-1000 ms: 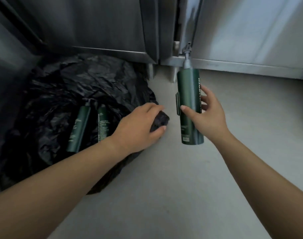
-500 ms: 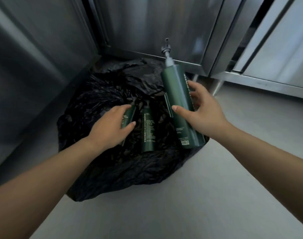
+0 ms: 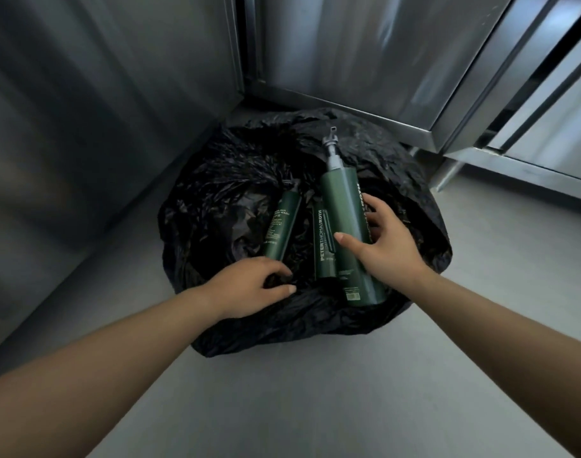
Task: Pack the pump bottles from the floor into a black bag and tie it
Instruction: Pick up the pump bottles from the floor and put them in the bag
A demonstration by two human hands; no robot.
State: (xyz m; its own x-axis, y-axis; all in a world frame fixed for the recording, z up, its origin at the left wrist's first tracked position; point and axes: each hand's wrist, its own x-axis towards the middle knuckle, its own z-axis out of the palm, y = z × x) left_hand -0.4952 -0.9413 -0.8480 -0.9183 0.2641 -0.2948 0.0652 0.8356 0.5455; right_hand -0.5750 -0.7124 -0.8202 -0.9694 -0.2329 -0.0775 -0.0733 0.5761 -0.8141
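A crumpled black bag point(image 3: 216, 206) lies open on the floor in the corner. Two dark green pump bottles lie inside it, one on the left point(image 3: 281, 226) and one in the middle point(image 3: 324, 241). My right hand point(image 3: 386, 239) grips a third, taller green pump bottle point(image 3: 347, 223) with a grey pump, holding it over the bag's right side, pump pointing away from me. My left hand point(image 3: 249, 289) pinches the bag's near rim, fingers closed on the plastic.
Stainless steel cabinet panels point(image 3: 365, 44) wall in the corner behind and to the left of the bag. A metal cabinet leg point(image 3: 446, 175) stands at the right. Pale grey floor point(image 3: 315, 391) stretches toward me and to the right.
My right hand has carried the tall bottle leftward and lower, over the bag's opening. My left hand has drawn back from the left bottle to the bag's near rim.
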